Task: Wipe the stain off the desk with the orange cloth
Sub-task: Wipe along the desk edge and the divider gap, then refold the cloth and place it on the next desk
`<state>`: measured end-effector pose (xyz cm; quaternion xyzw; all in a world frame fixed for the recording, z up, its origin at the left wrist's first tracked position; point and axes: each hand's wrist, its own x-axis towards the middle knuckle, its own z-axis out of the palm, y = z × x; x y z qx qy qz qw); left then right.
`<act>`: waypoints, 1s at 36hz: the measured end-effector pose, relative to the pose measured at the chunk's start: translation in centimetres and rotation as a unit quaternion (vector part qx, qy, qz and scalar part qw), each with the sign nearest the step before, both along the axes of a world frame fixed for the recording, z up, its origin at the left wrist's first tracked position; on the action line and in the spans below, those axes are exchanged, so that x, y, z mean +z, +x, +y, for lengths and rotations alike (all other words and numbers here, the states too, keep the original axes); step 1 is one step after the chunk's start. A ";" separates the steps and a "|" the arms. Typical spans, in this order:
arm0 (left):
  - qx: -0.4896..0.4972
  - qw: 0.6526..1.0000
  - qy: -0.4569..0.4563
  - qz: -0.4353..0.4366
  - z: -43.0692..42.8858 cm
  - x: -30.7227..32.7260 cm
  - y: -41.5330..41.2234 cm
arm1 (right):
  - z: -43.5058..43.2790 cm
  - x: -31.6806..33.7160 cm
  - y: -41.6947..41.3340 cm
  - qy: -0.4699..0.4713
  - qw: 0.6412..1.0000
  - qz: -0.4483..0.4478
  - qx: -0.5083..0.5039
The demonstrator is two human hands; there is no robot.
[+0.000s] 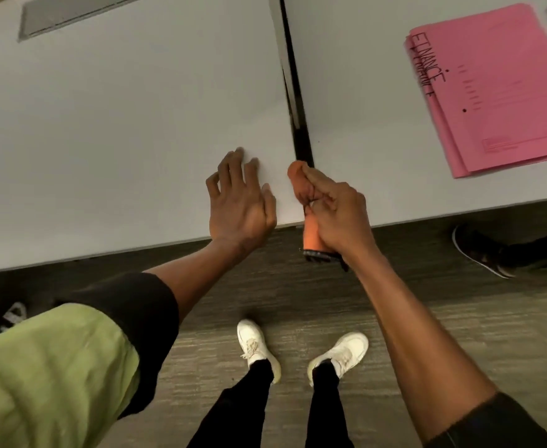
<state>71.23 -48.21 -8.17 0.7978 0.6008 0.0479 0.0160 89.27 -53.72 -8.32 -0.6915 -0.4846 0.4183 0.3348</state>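
- The right hand (pixel 336 215) was closed around the orange cloth (pixel 301 182), which was bunched up into a roll.
- The fingers (pixel 317 184) pinched the top of the cloth, and the round orange end poked out past them.
- That top end sat right at the near end of the dark gap (pixel 293 101) between the two white bench tops.
- The lower end of the cloth, with a dark edge, hung down under the hand, past the front edge of the bench (pixel 120 118).
- The left hand (pixel 239 202) was open wide, with its fingers spread.
- It lay palm down on the left bench top, close to the front edge and just beside the cloth, but not touching it.
- No stain could be made out on the white top.
- A pile of pink folders (pixel 498 88) lay on the right bench top, well apart from both hands. Black letters on the top one read "FINANCE".
- A grey strip (pixel 81 11) was set into the far part of the left bench top.
- Down below, two white shoes (pixel 256 347) stood on the grey floor (pixel 427 302).
- A black shoe (pixel 479 250) showed on the floor at the right, partly under the bench.
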 end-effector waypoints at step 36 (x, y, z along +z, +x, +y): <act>0.110 0.729 -0.420 -0.529 -5.4 11.8 -14.7 | -9.8 11.7 -15.1 0.079 0.970 0.204 -0.104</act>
